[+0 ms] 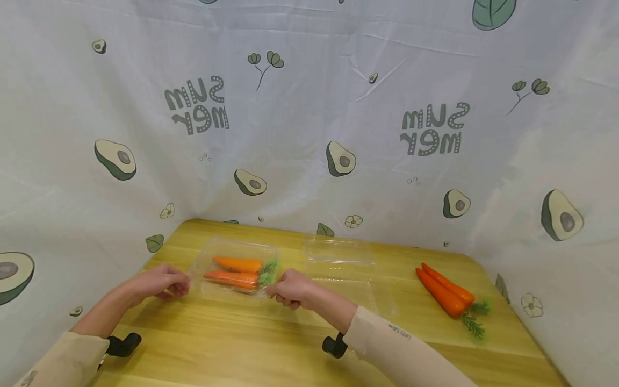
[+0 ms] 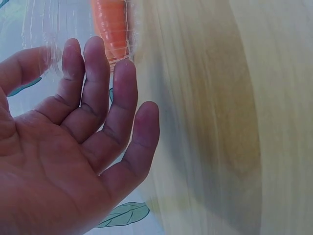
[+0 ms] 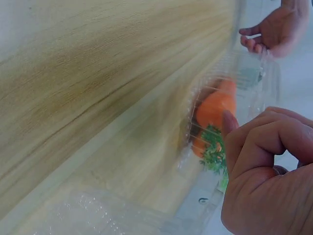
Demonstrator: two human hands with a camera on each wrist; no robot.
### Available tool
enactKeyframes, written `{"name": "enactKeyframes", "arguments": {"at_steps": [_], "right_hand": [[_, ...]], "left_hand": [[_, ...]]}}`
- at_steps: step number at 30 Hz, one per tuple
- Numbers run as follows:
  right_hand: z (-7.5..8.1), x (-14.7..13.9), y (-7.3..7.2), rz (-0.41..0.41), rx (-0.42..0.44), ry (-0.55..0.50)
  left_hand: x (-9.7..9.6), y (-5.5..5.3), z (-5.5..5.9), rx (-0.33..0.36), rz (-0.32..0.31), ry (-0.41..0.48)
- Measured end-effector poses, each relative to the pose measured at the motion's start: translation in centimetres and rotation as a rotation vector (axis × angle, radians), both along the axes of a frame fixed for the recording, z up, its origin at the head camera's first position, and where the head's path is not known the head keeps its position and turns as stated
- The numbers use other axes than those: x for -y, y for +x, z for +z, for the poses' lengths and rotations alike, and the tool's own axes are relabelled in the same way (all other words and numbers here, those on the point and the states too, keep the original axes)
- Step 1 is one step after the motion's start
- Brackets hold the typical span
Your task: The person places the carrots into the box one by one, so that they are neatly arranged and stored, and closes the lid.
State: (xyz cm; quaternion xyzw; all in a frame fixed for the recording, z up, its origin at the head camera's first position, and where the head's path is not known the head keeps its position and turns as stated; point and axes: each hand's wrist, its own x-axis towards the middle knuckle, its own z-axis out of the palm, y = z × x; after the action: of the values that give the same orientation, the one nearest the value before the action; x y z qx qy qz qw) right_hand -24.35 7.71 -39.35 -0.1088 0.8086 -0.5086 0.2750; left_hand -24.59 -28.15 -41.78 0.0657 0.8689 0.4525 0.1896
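Observation:
A clear plastic clamshell box (image 1: 205, 290) sits on the left of the table, with two orange carrots (image 1: 232, 278) inside, their green tops toward the right. At the box's left front corner, the thumb and index finger of my left hand (image 1: 166, 280) pinch the plastic edge; its other fingers are loosely bent, palm showing in the left wrist view. My right hand (image 1: 294, 289) has its fingers curled at the right front corner, thumb and forefinger gripping the rim. Through the plastic in the right wrist view, the thick carrot ends (image 3: 215, 108) and leafy tops (image 3: 213, 149) show.
Right of centre stands a second clear clamshell box (image 1: 340, 282), opened, its lid raised toward the back. Two more carrots (image 1: 442, 293) with green tops lie on the right of the wooden table (image 1: 217, 349). A printed white curtain (image 1: 300, 123) hangs behind and along the sides.

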Motion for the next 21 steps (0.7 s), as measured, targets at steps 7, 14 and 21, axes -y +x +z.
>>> {"name": "enactKeyframes", "arguments": {"at_steps": [7, 14, 21], "right_hand": [[0.7, -0.5, 0.3, 0.012, -0.041, 0.04], [1.5, -1.3, 0.5, 0.038, -0.068, 0.073], [2.0, -2.2, 0.3, 0.059, -0.114, 0.093]], "left_hand": [[-0.1, 0.5, 0.4, -0.036, 0.019, -0.052], [-0.7, 1.2, 1.2, -0.207, 0.079, -0.182], [-2.3, 2.2, 2.4, -0.427, 0.204, -0.358]]}}
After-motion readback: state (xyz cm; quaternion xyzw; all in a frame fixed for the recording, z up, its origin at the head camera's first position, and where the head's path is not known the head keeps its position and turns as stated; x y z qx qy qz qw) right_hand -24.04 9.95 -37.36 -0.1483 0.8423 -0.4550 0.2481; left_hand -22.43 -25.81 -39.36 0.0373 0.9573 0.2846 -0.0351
